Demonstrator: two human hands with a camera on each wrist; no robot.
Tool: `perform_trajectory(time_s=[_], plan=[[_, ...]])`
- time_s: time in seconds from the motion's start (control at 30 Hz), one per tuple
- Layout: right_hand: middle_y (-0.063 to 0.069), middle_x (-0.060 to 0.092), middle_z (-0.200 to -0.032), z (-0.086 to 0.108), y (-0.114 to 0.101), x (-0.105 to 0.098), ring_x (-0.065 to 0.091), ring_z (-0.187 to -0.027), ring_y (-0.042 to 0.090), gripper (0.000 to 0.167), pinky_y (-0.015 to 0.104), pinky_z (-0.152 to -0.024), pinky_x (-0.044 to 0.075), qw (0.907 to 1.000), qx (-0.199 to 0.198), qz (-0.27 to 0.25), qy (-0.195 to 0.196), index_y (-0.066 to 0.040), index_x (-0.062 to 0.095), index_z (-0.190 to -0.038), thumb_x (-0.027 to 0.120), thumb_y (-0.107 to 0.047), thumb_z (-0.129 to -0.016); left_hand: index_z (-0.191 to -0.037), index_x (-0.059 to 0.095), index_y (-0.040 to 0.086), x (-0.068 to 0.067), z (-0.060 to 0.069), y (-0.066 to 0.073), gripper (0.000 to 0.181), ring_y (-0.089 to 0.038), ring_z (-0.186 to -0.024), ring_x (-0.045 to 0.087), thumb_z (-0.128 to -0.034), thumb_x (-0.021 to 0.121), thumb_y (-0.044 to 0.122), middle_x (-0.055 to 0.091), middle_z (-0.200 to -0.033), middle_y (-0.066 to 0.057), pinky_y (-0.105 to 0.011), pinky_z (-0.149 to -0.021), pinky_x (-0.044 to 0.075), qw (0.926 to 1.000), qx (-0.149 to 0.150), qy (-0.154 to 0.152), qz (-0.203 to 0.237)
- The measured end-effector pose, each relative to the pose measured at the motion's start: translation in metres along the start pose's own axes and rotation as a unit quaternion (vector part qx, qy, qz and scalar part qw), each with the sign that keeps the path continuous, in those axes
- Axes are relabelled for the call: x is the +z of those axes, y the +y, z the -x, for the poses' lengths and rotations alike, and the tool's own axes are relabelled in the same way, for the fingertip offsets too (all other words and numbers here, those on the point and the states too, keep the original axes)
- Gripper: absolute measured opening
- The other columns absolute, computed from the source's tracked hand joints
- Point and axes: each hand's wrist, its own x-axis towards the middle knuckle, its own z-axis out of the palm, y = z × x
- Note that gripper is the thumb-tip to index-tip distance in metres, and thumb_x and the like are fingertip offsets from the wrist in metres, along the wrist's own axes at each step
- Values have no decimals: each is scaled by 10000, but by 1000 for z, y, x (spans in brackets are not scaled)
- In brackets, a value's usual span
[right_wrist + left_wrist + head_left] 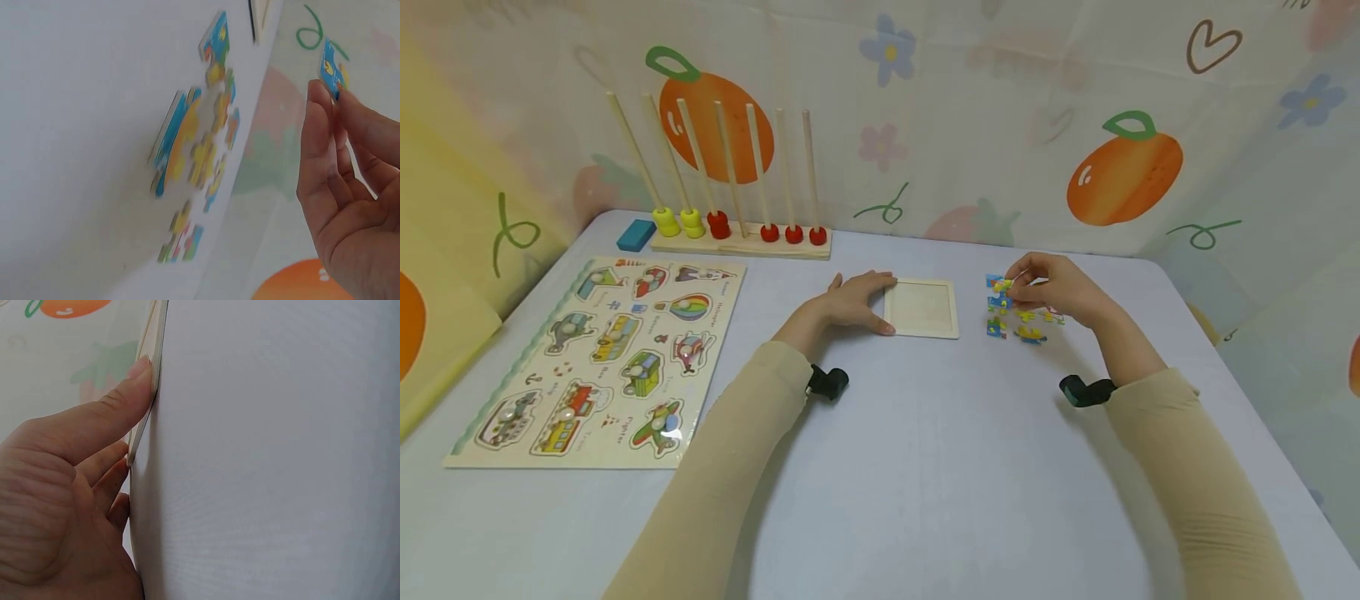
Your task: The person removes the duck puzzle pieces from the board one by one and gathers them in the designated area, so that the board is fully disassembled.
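Observation:
My left hand (848, 302) rests at the left side of a square, shallow wooden puzzle tray (955, 312), thumb and forefinger touching its two left corners. In the left wrist view the thumb lies against the tray's pale edge (159, 344). Between thumb and fingertips, my right hand (1051, 287) pinches a blue and yellow jigsaw piece (329, 67), raised above the table in the right wrist view. Below and around that hand lie several loose jigsaw pieces (996, 327), colored blue, yellow and green; the hand partly covers them in the head view.
A board of vehicle pictures (617, 358) lies on the left of the white table (940, 467). Behind it stands a wooden peg rack (745, 243) with tall rods and red and yellow beads. A blue block (636, 236) sits beside the rack. Printed cloth hangs behind.

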Motion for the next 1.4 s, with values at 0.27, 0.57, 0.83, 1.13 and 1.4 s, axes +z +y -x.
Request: perform_trajectory(time_s=[0.27,0.57,0.83,1.13,1.4], plan=[[45,562,-959,10,25,-20,708,-835,149,360,213,-782,599,9997,224,23,-52,36,538,-1216,657,-168,-944,-1557,301,190,0,0,0,905,-247,-1583,66,-808,777,368,194,-1678,15,-603,-1245,-90,10000,-4,23,-54],[65,582,-975,23,50,-35,686,-820,80,370,234,-804,608,9988,383,83,-291,49,523,-1229,647,-161,-950,-1557,302,198,1,0,1,902,-241,-1583,63,-810,776,369,192,-1678,20,-593,-1248,-94,10000,-28,47,-21],[29,621,-953,28,66,-40,663,-795,74,381,219,-779,605,9963,692,150,-481,44,550,-1242,660,-162,-941,-1559,298,192,1,-2,-1,912,-250,-1582,71,-804,777,371,195,-1678,6,-615,-1240,-84,10000,19,40,-46],[25,626,-931,29,75,-40,662,-778,114,372,219,-757,602,9923,932,139,-804,54,540,-1258,637,-132,-950,-1560,297,197,1,-2,-2,924,-239,-1582,74,-798,788,378,202,-1676,10,-618,-1240,-81,10000,31,48,-73],[34,637,-971,26,77,-37,639,-787,80,391,195,-735,589,9914,973,459,-739,69,552,-1244,658,-147,-937,-1560,297,202,1,-3,-3,916,-238,-1582,78,-803,781,380,204,-1675,13,-623,-1239,-76,9999,32,58,-107]])
